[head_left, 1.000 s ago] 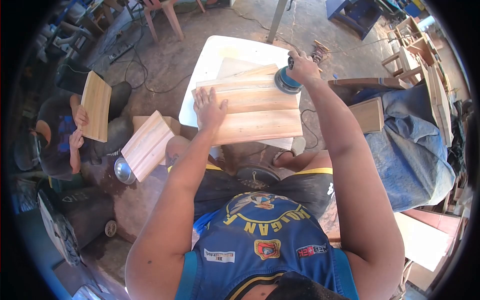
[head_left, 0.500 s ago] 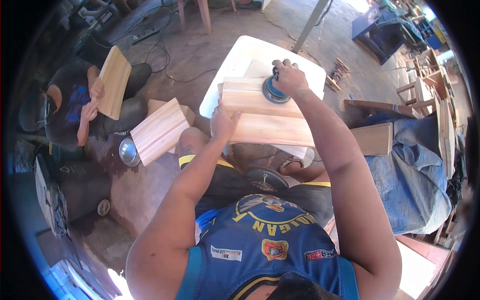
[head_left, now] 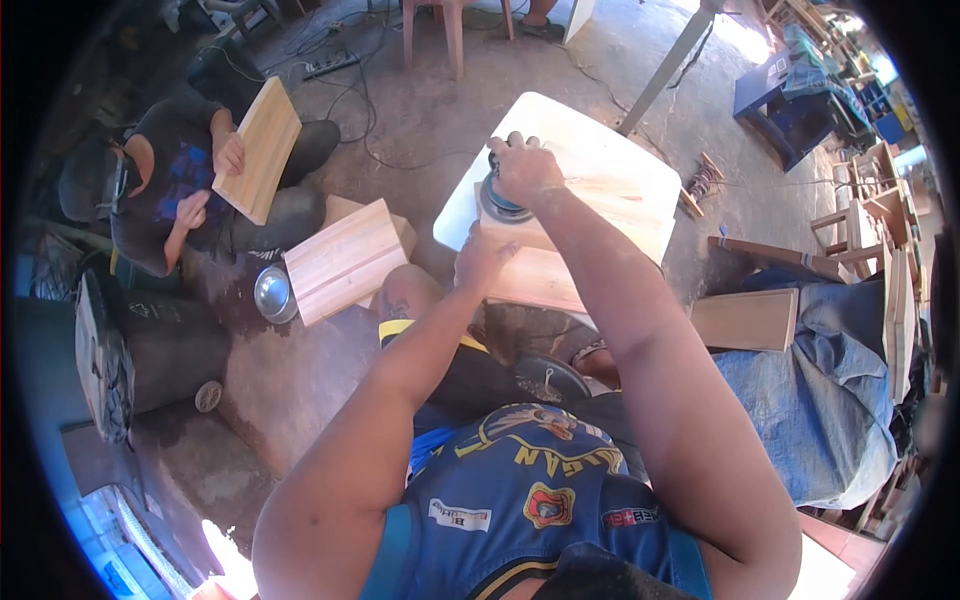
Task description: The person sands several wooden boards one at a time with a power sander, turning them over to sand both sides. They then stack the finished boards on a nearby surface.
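Note:
My right hand [head_left: 527,172] is wrapped round the top of a round blue-and-black sander [head_left: 505,207], which rests on the left end of a light wooden board [head_left: 560,235]. At the board's near left corner, my left hand [head_left: 484,262] grips the edge. The board lies over a white table [head_left: 462,205] with rounded corners, and its nearer part shows between my forearms. My right forearm hides part of the board's right side.
At the left a seated co-worker holds a wooden panel [head_left: 262,150]. Nearer me are stacked boards [head_left: 345,262] and a metal bowl [head_left: 274,294]. A metal post [head_left: 668,70] stands behind the table. Rightward are a loose board [head_left: 745,320] and blue tarp [head_left: 820,410].
The sander and my right hand have moved left along the board to its left end. My left hand still holds the near left corner. The whole view has shifted somewhat.

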